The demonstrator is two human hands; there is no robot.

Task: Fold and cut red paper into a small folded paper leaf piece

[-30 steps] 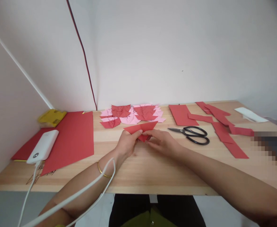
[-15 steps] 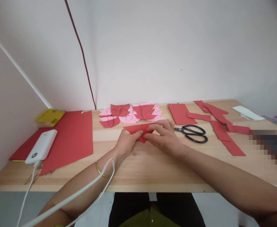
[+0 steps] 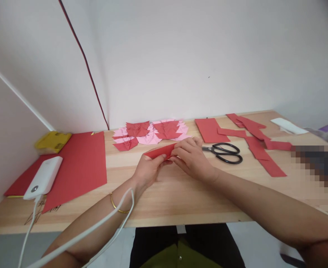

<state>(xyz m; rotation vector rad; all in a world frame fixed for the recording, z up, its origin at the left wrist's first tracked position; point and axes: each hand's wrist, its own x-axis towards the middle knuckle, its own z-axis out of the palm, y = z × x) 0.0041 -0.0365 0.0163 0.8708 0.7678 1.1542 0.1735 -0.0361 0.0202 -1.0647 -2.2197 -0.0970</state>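
A folded piece of red paper [image 3: 161, 151] lies at the middle of the wooden table [image 3: 180, 197]. My left hand [image 3: 148, 169] pinches its left end with thumb and fingers. My right hand [image 3: 193, 158] is curled over its right end, fingers pressed on the fold. Just behind the hands lies a cluster of folded red and pink paper shapes [image 3: 151, 133]. Black scissors [image 3: 225, 152] rest on the table right of my right hand.
A large red sheet [image 3: 80, 163] lies at the left with a white power bank [image 3: 43, 178] on it and a white cable [image 3: 97, 230] trailing over my left arm. A yellow packet [image 3: 52, 141] is in the corner. Red paper strips [image 3: 260, 149] lie at the right.
My right hand moved up over the right end of the red paper and folded it down, so the piece looks narrower. The view shifted slightly to the right.
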